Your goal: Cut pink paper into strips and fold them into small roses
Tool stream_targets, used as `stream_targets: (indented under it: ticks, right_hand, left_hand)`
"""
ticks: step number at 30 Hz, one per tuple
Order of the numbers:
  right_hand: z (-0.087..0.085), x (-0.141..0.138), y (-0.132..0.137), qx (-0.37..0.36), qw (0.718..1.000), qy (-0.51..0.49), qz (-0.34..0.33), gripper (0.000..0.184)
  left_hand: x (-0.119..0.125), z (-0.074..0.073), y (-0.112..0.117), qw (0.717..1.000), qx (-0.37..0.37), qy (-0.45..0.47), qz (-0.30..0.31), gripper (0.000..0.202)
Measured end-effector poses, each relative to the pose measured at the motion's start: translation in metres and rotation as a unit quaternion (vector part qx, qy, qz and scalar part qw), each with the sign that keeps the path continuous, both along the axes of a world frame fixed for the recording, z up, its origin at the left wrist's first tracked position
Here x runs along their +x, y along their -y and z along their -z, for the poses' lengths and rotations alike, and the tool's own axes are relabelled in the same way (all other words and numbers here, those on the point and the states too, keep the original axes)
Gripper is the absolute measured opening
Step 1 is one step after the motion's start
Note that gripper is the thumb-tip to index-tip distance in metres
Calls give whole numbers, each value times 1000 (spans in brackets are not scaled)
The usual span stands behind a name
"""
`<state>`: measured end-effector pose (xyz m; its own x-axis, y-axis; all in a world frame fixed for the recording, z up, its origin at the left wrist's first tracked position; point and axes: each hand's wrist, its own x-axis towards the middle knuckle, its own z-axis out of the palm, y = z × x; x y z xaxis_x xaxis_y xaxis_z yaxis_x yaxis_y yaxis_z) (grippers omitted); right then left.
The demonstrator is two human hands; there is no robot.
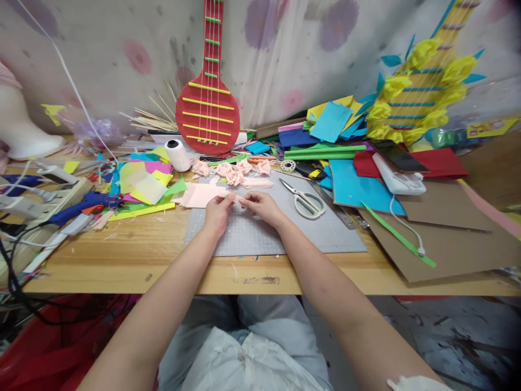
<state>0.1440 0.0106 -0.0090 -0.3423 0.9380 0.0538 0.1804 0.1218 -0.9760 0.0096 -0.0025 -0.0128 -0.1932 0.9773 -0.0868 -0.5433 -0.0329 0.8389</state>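
Over the grey cutting mat (248, 241), my left hand (217, 213) and my right hand (262, 207) meet with fingertips pinched together. Between them is a small piece of pale pink crepe paper (236, 200), mostly hidden by the fingers. A larger pale pink paper sheet (197, 195) lies just left of my left hand. Behind the hands sit several pink paper flowers (235, 176), and folded pink strips (257, 183) lie in front of them. To the right, scissors (308, 205) with pale handles rest on the mat, blades slightly apart.
A white thread spool (178, 155) stands behind the pink sheet. A red paper-covered lute (208, 117) leans at the back; a yellow one (419, 103) stands right. Blue glue gun (87, 208) and power strip (28, 217) lie left. Brown cardboard (439, 250) covers the right side.
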Motion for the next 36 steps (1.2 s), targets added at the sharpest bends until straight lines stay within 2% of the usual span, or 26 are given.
stream_targets:
  ticks: [4,10,13,18,24,28,36]
  right_hand:
    - [3,0,-1,14,1000,8,6,37]
    - [2,2,3,6,1000,7,-2,39]
    - [-1,2,5,4,1000,-2,-9,38]
    - [1,5,1,12,1000,9,8,32]
    - [7,10,-4,13,1000,19,8,32]
    - [6,13,-6,-13,1000,11,18,31]
    - [3,16,-8,-47,998,-21,25,33]
  left_hand:
    - [-1,4,0,998,9,-55,31,29]
    - [-1,7,2,988,17,-148,37,25]
    - [-1,7,2,992,25,-122,22,22]
    - [-2,3,0,999,12,-26,-41,22]
    - [-5,-1,-2,998,22,-9,-61,24]
    - [-10,-1,-3,996,8,-6,-89,23]
    - [-17,-1,-4,995,7,-17,-102,19]
